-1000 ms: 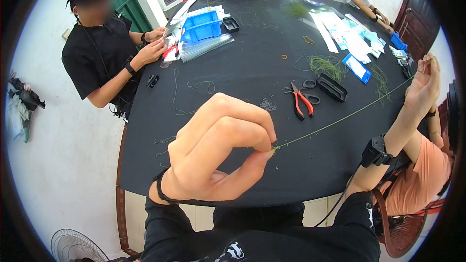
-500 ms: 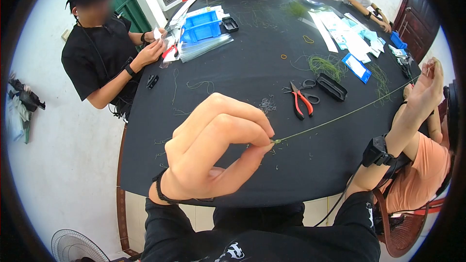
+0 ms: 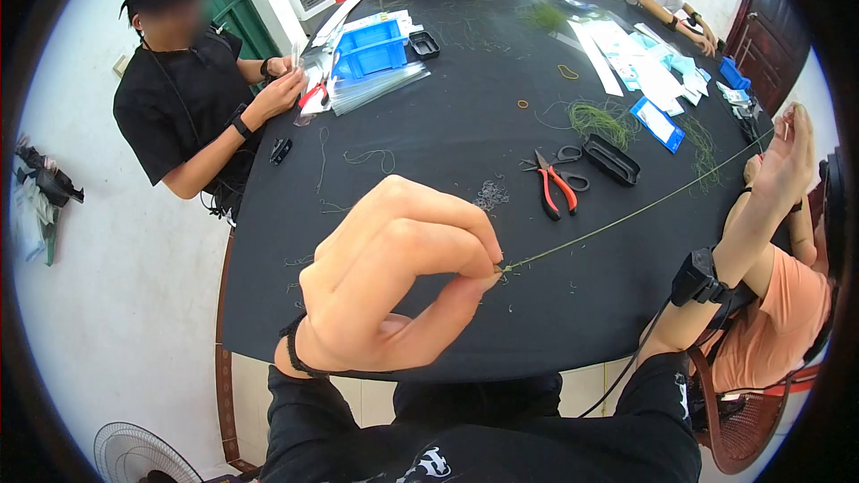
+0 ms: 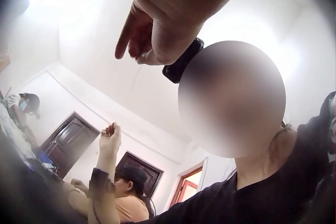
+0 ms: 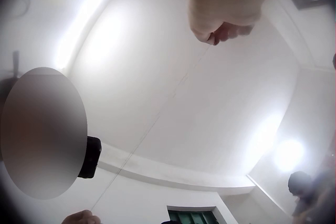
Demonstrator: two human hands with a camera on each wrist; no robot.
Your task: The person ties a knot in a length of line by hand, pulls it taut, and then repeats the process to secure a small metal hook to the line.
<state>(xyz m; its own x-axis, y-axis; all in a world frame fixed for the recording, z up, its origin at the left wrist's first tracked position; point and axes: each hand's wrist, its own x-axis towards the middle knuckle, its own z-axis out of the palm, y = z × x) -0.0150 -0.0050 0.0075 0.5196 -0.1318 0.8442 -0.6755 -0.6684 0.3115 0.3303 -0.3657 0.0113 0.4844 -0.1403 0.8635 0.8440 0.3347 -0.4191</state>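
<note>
In the head view, my left hand [image 3: 398,277] pinches a thin green thread [image 3: 617,218] between thumb and fingertips, above the front of the black table. A small knotted tuft shows right at those fingertips. The thread runs straight and taut up to my right hand [image 3: 777,161], raised at the far right, with its fingers curled in on the other end. Seen from the right wrist, the thread [image 5: 157,116] stretches diagonally from my curled right fingers [image 5: 226,34] down to my left hand [image 5: 81,217].
Red-handled pliers [image 3: 557,186], black scissors [image 3: 577,182] and a black tray [image 3: 612,161] lie beyond the thread. Near them are a green thread bundle [image 3: 601,125], a grey heap [image 3: 491,194] and a blue packet [image 3: 658,125]. A blue bin [image 3: 369,49] stands farther back. Other people sit around.
My left hand rises slightly, then dips again and drifts a little left. My right hand shifts only slightly. The thread stays taut between them.
</note>
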